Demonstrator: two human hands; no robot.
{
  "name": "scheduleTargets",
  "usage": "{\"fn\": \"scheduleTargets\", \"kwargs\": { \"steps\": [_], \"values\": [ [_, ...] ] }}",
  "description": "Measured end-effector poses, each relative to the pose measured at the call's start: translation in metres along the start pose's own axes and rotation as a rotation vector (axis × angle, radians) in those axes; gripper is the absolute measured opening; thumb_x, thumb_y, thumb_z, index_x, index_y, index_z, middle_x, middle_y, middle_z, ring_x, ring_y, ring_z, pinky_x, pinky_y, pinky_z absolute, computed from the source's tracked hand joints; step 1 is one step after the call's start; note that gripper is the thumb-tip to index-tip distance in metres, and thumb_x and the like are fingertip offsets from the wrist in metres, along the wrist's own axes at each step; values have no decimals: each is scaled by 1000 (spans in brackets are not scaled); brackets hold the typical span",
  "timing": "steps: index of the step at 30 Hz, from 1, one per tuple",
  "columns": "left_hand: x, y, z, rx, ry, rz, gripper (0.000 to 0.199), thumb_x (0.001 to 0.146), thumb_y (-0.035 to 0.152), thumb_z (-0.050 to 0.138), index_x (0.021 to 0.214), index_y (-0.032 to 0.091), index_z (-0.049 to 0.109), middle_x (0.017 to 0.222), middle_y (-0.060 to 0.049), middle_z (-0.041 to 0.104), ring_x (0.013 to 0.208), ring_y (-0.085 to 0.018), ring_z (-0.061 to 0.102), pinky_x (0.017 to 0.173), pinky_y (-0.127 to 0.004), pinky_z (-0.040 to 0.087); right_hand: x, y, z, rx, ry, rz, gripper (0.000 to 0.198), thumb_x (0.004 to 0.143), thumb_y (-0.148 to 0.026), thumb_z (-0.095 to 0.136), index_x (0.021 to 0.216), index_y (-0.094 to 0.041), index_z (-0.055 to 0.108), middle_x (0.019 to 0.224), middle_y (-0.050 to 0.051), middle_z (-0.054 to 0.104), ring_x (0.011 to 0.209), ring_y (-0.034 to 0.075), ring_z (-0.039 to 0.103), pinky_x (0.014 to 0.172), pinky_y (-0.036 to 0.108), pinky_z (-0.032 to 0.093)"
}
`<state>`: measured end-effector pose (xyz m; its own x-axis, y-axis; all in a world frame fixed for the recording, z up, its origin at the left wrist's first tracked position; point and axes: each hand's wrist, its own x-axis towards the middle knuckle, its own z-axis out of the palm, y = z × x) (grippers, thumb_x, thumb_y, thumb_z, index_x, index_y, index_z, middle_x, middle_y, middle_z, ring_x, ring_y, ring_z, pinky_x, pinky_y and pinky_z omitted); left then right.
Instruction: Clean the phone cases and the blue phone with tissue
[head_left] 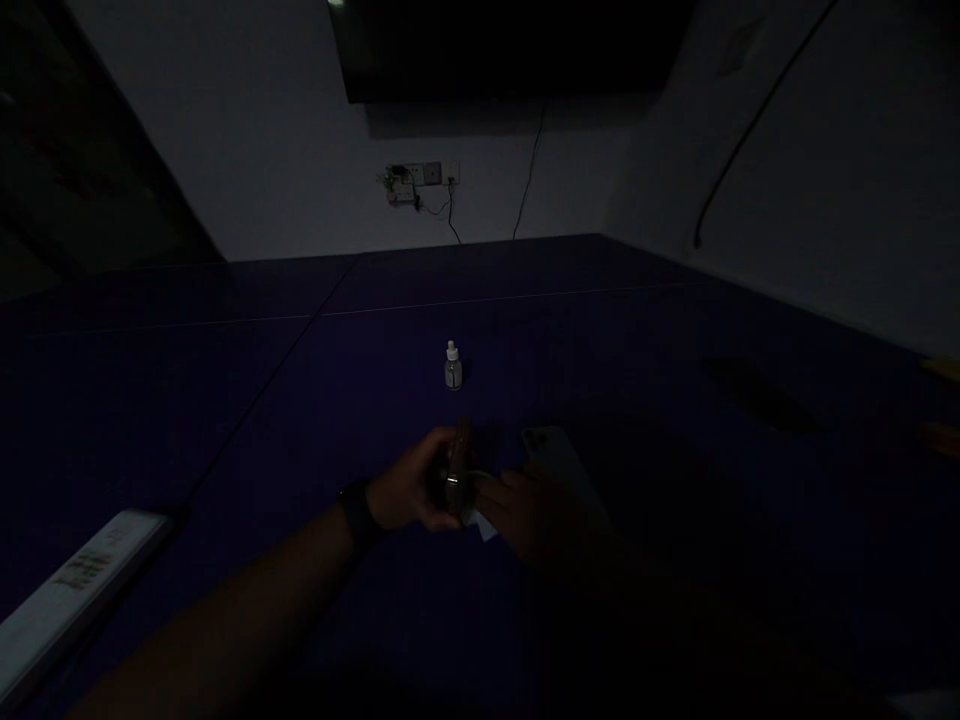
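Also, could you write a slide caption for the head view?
Left hand holding a brown object, right hand beside it, dropper bottle standing beyond.

Dim room, kind unclear: 1 wall-mounted screen, sockets below.

The surface (purple) bears bottle, phone, power strip.

left hand grips a dark object; dropper bottle stands beyond.
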<state>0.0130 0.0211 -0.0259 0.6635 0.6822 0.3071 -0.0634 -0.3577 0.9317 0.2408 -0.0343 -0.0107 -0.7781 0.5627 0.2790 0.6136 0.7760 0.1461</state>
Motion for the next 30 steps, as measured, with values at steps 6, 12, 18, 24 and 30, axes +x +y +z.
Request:
{"fn": "scheduleTargets", "kwargs": {
  "steps": [6,12,18,24,30],
  "values": [
    [-2,0,-1,58,11,-32,100,55,58,92,137,25,44,121,-9,58,107,-26,58,89,-39,49,-2,-7,-4,145,-17,-175,29,101,-21,49,128,-21,59,122,6,69,75,17,58,59,33,35],
    [0,5,0,41,-3,-15,96,55,57,92,133,24,47,114,-7,59,101,-23,58,84,-35,49,-2,-2,-6,75,21,-103,24,100,-19,51,120,-22,63,116,5,71,75,18,55,62,35,34],
    [0,2,1,20,4,3,97,56,58,91,134,24,45,118,-9,59,104,-25,58,90,-39,48,0,2,-4,-4,-7,1,19,98,-14,51,111,-19,64,116,7,71,79,21,57,65,37,36],
    [-1,-1,2,41,25,-2,104,53,67,89,136,24,44,115,-9,59,102,-25,58,89,-39,48,-2,0,-3,253,-42,-125,32,93,-8,52,122,-19,60,123,7,68,79,18,61,67,33,43],
    [3,4,2,22,4,70,97,56,65,89,131,23,45,113,-7,59,103,-25,58,90,-39,47,-1,18,-11,504,75,174,26,83,-5,55,106,-16,61,108,9,66,90,18,62,76,29,49]
  ]
}}
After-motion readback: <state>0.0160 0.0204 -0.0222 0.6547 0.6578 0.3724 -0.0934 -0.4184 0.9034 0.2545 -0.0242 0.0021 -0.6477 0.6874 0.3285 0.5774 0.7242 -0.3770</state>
